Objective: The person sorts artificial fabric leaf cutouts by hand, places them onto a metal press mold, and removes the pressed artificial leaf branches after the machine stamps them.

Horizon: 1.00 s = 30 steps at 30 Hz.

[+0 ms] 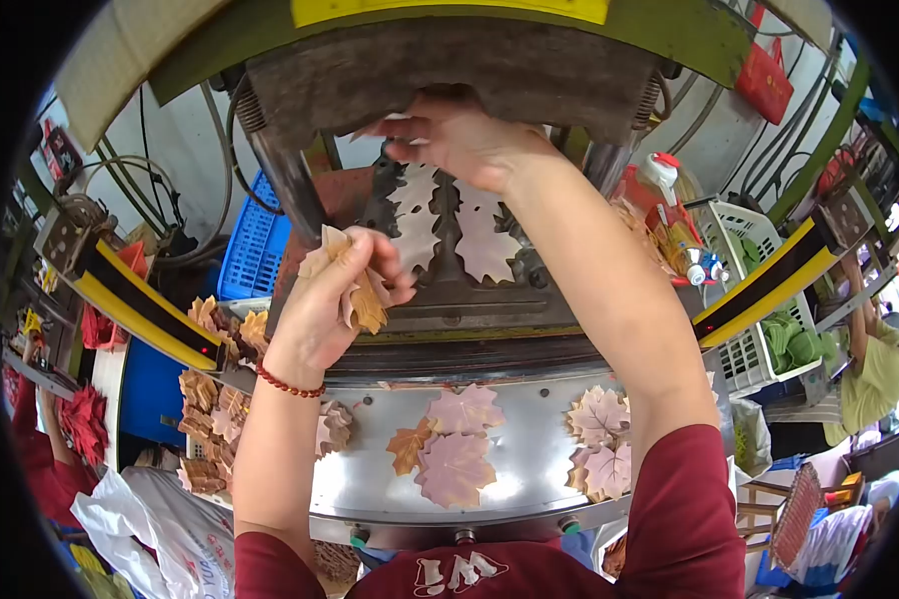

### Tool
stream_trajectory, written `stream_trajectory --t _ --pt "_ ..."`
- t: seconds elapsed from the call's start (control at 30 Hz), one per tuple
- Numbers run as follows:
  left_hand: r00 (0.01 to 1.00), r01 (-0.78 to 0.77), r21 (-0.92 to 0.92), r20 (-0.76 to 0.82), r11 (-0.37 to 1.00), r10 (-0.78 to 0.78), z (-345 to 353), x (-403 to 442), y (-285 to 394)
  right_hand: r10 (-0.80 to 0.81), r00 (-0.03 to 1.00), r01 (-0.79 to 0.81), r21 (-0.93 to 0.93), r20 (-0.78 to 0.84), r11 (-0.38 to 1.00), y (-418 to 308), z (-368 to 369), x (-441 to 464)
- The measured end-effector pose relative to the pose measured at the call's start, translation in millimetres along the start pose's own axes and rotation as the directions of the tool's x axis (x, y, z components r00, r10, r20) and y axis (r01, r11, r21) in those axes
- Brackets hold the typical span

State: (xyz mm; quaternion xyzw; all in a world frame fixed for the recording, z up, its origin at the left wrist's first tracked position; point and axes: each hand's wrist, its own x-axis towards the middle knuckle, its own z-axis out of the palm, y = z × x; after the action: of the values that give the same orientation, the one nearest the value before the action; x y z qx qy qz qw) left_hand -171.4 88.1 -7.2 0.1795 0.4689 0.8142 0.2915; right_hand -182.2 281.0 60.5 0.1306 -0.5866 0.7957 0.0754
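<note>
My left hand point(345, 285) is closed around a small stack of tan and orange artificial maple leaves point(367, 302), at the left side of the press. Reaching in under the dark press head point(449, 70), my right hand point(454, 140) has its fingers stretched out to the left and slightly blurred, with nothing visible in them. Below it is a leaf-shaped mould point(400, 265) bearing pale pinkish leaves point(484, 240) in two columns. Whether the right hand touches the leaves I cannot tell.
Loose pink leaves point(456, 467) and an orange leaf point(408, 446) lie on the metal ledge point(529, 459), with leaf piles point(601, 469) to the right and more point(210, 424) at left. Yellow-black bars point(150, 304) flank the press. A white crate point(769, 344) stands right; other people are at both edges.
</note>
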Motion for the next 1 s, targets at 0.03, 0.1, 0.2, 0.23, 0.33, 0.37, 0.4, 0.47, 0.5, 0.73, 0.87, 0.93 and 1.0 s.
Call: stream_trajectory --t 0.03,0.1,0.2,0.23,0.33,0.37,0.4,0.47,0.5,0.73,0.87,0.93,1.0 --pt "0.994 -0.026 0.050 0.103 0.998 0.021 -3.8 4.1 -1.3 0.018 0.998 -0.021 -0.054 -0.055 0.998 -1.9 6.0 -0.4" --pt "0.995 -0.048 0.119 0.097 0.992 0.037 -5.0 14.1 2.3 0.046 0.985 -0.072 -0.155 -0.169 0.985 -2.3 14.8 0.5" --pt "0.996 -0.057 0.026 -0.067 0.998 0.058 -2.0 28.6 7.1 -0.001 0.989 -0.028 -0.196 -0.147 0.980 5.3 3.7 -3.3" --pt "0.994 -0.081 0.020 -0.071 0.997 0.082 -2.6 34.8 8.1 -0.011 0.990 -0.019 -0.204 -0.142 0.979 4.7 -0.2 -5.0" --pt "0.991 -0.098 -0.068 -0.098 0.993 0.091 -1.7 54.9 12.7 -0.034 0.955 -0.142 -0.558 -0.293 0.817 -7.1 -19.7 -12.7" --pt "0.983 -0.128 -0.002 -0.131 0.992 0.127 8.8 62.2 16.9 -0.063 0.970 -0.102 -0.631 -0.233 0.769 -2.9 -32.6 -17.3" --pt "0.973 -0.161 0.063 -0.158 0.985 0.169 24.2 71.0 22.6 -0.092 0.981 -0.054 -0.702 -0.168 0.710 6.1 -49.6 -20.4" --pt "0.958 -0.237 0.141 -0.133 0.961 0.256 46.0 96.9 25.2 -0.086 0.977 -0.080 -0.715 -0.193 0.695 8.9 -56.5 -21.8" --pt "0.952 -0.278 0.156 -0.088 0.948 0.293 51.9 112.6 21.6 -0.048 0.958 -0.156 -0.651 -0.284 0.743 9.7 -52.7 -26.5" --pt "0.850 -0.408 0.667 0.029 0.623 0.526 80.4 122.6 1.4 -0.398 0.917 0.170 -0.926 0.023 0.337 38.1 -63.9 -18.2" --pt "0.679 -0.710 0.524 0.333 0.471 0.654 91.2 44.0 -10.5 -0.404 0.902 0.256 -0.569 -0.149 0.781 54.2 -32.5 -57.9" --pt "0.547 -0.832 0.522 0.715 0.188 0.434 88.1 -5.4 -7.7 -0.462 0.870 0.155 -0.796 -0.171 0.586 50.5 -17.1 -84.4" --pt "0.364 -0.920 0.391 0.883 -0.036 0.297 83.7 -45.2 -18.3 -0.580 0.809 0.115 -0.939 -0.101 0.325 37.6 -1.0 -114.4"
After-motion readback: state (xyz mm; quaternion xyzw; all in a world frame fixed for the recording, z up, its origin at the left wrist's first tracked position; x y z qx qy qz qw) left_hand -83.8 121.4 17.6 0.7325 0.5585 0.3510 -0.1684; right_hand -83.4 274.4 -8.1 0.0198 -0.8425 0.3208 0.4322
